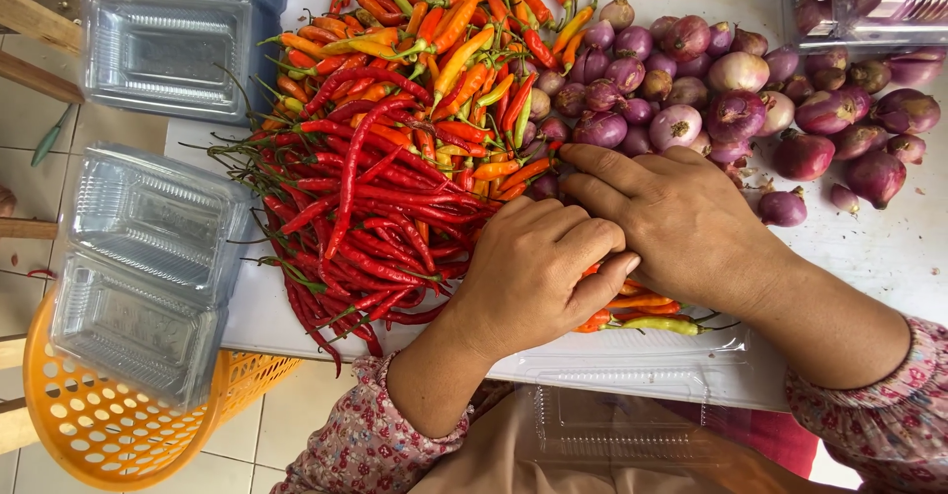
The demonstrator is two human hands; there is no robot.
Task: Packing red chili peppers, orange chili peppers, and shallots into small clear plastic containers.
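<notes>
A big heap of red, orange and a few green chilies (375, 188) covers the left half of the white table (889, 247). Purple shallots (731, 109) lie in a pile to its right. My left hand (533, 277) is curled over a bunch of chilies at the heap's near edge. My right hand (681, 222) lies flat beside and partly over it, fingers stretched toward the shallots and the heap. A few orange and green chilies (652, 324) stick out from under both hands, over an open clear plastic box (642, 366) at the table's front edge.
Empty clear clamshell boxes (148, 247) are stacked at the left in an orange plastic basket (118, 435). More clear boxes (168, 49) stand at the top left. At the top right, clear boxes (859, 0) hold shallots. Tiled floor shows at the left.
</notes>
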